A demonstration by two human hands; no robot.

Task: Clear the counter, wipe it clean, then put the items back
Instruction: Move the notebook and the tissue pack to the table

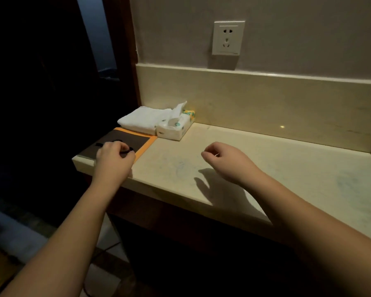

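Meanwhile left hand (114, 156) pinches a black item (126, 150); right hand (222, 157) hovers loosely curled, holding nothing.

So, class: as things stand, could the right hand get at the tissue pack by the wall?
Probably yes. The right hand hovers over bare counter, and nothing lies between it and the tissue pack. The left hand is off to the side.

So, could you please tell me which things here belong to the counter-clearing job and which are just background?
Job:
counter
folded white towel
tissue pack
brown-and-orange mat
small black item under the left hand

Background:
wall socket
backsplash
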